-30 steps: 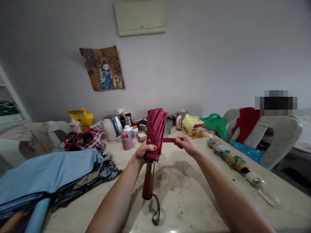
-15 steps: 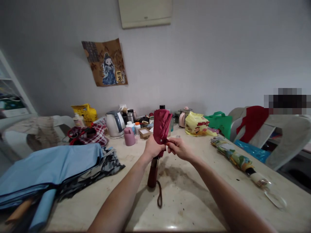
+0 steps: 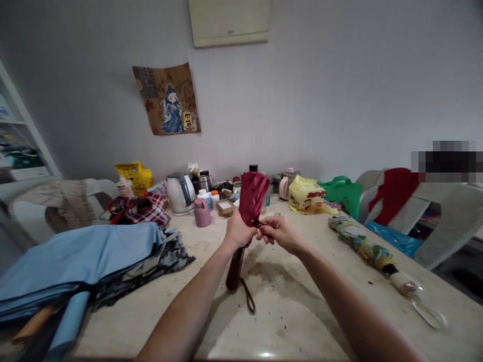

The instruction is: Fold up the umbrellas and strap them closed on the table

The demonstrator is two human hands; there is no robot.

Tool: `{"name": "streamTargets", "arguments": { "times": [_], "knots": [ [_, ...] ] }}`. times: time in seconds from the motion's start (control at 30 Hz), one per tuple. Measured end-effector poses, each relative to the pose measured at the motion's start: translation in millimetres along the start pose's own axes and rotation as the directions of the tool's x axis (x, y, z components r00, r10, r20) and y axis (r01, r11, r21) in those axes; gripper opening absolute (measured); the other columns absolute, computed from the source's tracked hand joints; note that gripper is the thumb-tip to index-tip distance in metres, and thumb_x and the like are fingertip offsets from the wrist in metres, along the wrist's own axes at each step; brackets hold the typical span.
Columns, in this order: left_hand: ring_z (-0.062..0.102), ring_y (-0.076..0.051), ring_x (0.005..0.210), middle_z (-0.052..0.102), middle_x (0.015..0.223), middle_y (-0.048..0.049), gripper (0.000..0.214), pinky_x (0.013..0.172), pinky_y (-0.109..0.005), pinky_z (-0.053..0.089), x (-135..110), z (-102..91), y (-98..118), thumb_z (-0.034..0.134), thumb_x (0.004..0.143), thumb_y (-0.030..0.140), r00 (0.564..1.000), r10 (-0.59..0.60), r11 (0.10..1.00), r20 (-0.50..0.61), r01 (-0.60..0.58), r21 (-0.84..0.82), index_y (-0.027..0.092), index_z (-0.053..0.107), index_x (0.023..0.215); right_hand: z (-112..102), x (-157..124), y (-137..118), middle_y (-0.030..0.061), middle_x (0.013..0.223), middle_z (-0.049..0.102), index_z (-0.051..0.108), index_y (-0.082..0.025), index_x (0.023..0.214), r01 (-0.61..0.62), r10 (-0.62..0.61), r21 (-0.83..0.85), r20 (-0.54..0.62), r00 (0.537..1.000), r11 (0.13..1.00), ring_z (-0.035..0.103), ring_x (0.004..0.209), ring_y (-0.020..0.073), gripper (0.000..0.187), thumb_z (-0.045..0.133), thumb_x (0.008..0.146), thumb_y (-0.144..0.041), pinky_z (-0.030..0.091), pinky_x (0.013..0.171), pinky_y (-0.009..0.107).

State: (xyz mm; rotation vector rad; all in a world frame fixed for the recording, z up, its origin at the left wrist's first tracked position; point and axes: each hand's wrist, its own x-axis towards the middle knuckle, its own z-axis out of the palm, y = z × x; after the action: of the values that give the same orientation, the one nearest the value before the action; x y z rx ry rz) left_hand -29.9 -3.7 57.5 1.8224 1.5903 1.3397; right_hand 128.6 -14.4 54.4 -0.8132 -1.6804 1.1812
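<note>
A folded dark red umbrella (image 3: 252, 196) stands tilted over the stone table (image 3: 294, 311), its brown handle (image 3: 234, 269) pointing down with a wrist loop trailing on the surface. My left hand (image 3: 238, 231) is wrapped round the umbrella's lower canopy. My right hand (image 3: 277, 232) pinches the umbrella's closing strap right against the canopy, fingers pressed together.
A folded floral umbrella (image 3: 362, 246) lies to the right. Light blue and patterned umbrellas (image 3: 86, 261) lie at the left. At the back stand a kettle (image 3: 179, 193), a pink bottle (image 3: 202, 213), a yellow snack bag (image 3: 306, 195) and a green bag (image 3: 341, 193). A chair with clothes (image 3: 407, 206) stands at right.
My right hand brought the strap from stretched out at the right in against the canopy. The umbrella moved farther from me and tilted.
</note>
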Motion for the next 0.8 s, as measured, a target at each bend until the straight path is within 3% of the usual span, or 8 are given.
{"name": "streamTargets", "arguments": {
  "times": [0.13, 0.3, 0.47, 0.6, 0.8],
  "knots": [
    [0.068, -0.028, 0.084, 0.071, 0.089, -0.0103, 0.047, 0.065, -0.031, 0.045, -0.4, -2.4, 1.0, 0.072, 0.055, 0.02, 1.0, 0.017, 0.997, -0.024, -0.015, 0.073, 0.018, 0.057, 0.1, -0.1, -0.4, -0.1, 0.0033, 0.052, 0.066, 0.059, -0.016, 0.061, -0.074, 0.07, -0.049, -0.089, 0.994, 0.996, 0.043, 0.036, 0.006, 0.021, 0.067, 0.068, -0.034, 0.028, 0.033, 0.016],
    [0.068, -0.027, 0.081, 0.071, 0.087, -0.0091, 0.043, 0.063, -0.031, 0.044, 1.6, -3.4, -1.1, 0.07, 0.055, 0.018, 1.0, 0.009, 0.996, -0.026, -0.006, 0.09, 0.019, 0.058, 0.097, -5.5, 0.9, 1.7, 0.0055, 0.06, 0.07, 0.063, -0.015, 0.065, -0.103, 0.099, -0.063, -0.065, 0.993, 0.993, 0.048, 0.04, 0.0068, 0.016, 0.065, 0.069, -0.03, 0.032, 0.037, 0.016],
    [0.069, -0.027, 0.085, 0.072, 0.091, -0.0105, 0.045, 0.065, -0.03, 0.046, 3.3, -2.7, -2.0, 0.072, 0.054, 0.018, 0.999, 0.011, 0.994, -0.031, -0.008, 0.106, 0.018, 0.06, 0.098, -11.9, 2.2, -0.5, 0.0023, 0.049, 0.064, 0.062, -0.016, 0.059, -0.156, 0.12, -0.178, -0.199, 0.973, 0.971, 0.044, 0.036, 0.0072, 0.012, 0.064, 0.069, -0.023, 0.031, 0.036, 0.018],
    [0.069, -0.026, 0.084, 0.072, 0.089, -0.0095, 0.043, 0.063, -0.029, 0.045, 3.9, -0.6, -2.5, 0.073, 0.056, 0.019, 0.999, -0.036, 0.985, -0.026, 0.04, 0.168, 0.017, 0.059, 0.097, -13.5, 1.0, -5.5, 0.0034, 0.059, 0.069, 0.064, -0.016, 0.065, -0.127, 0.109, -0.199, -0.099, 0.989, 0.972, 0.047, 0.043, 0.0078, 0.011, 0.062, 0.07, -0.025, 0.032, 0.039, 0.018],
    [0.07, -0.027, 0.091, 0.074, 0.095, -0.012, 0.048, 0.066, -0.029, 0.046, -2.5, 0.4, 5.3, 0.077, 0.059, 0.025, 0.999, -0.051, 0.977, -0.019, 0.053, 0.205, 0.016, 0.056, 0.101, -6.7, 0.9, 2.2, -0.0002, 0.052, 0.059, 0.057, -0.017, 0.064, -0.018, 0.005, -0.164, -0.076, 0.997, 0.986, 0.034, 0.042, 0.0063, 0.028, 0.062, 0.073, -0.043, 0.022, 0.04, 0.02]
  ]
}}
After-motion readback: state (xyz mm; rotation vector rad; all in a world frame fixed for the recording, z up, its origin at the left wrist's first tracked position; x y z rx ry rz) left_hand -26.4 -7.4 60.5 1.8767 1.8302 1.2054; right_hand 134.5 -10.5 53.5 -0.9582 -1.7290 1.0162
